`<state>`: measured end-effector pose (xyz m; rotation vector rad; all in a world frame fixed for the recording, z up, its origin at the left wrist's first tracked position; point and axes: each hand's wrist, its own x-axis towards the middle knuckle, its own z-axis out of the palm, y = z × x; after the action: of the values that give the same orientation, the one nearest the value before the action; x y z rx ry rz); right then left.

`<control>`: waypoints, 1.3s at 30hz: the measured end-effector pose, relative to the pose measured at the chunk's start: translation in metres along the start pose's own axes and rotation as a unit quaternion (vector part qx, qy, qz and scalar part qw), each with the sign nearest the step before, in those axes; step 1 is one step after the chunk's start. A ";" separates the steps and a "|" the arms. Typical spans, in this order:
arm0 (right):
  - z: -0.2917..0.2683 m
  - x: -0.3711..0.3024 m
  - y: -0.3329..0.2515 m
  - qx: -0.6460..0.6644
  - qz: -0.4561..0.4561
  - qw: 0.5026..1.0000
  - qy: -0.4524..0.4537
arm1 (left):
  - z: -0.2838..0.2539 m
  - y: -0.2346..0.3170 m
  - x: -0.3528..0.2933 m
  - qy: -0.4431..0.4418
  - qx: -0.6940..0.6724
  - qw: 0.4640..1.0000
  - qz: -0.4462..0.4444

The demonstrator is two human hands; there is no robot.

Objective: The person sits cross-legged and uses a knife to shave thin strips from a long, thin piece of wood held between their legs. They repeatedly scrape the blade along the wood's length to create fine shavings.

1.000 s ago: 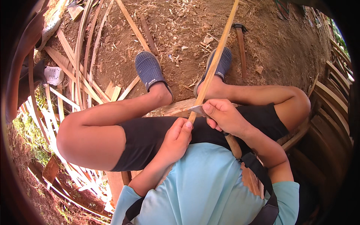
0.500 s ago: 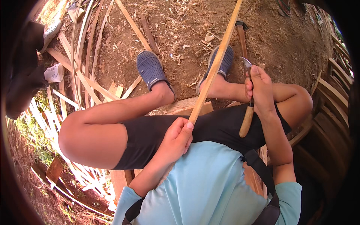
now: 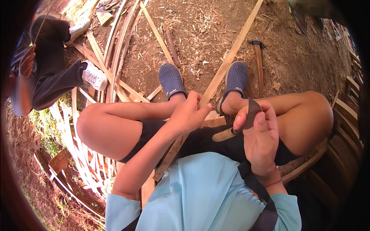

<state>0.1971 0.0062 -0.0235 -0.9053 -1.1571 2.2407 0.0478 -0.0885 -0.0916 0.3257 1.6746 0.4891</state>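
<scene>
Left hand (image 3: 189,113) pinches the slat (image 3: 227,63), steadying it between the knees; right hand (image 3: 260,134) wraps the knife (image 3: 241,125), blade seemingly upward.

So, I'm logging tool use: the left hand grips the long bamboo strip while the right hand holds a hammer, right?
Not quite. In the head view the right hand holds a wooden-handled knife; the hammer lies on the ground. The left hand does grip the bamboo strip.
</scene>
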 end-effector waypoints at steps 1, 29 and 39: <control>0.007 -0.006 -0.009 0.025 -0.036 0.999 -0.002 | -0.003 0.010 0.006 -0.019 -0.010 0.999 -0.036; -0.006 0.116 -0.111 -0.246 0.052 0.960 -0.122 | -0.069 0.114 -0.023 -0.076 -0.224 0.970 0.051; -0.032 0.121 -0.066 -0.302 0.036 0.939 -0.162 | -0.072 0.127 -0.003 -0.091 -0.299 0.949 0.041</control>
<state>0.1440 0.1375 -0.0239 -0.8108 -2.0671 2.1692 -0.0309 0.0110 -0.0180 -0.0091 1.2630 0.9686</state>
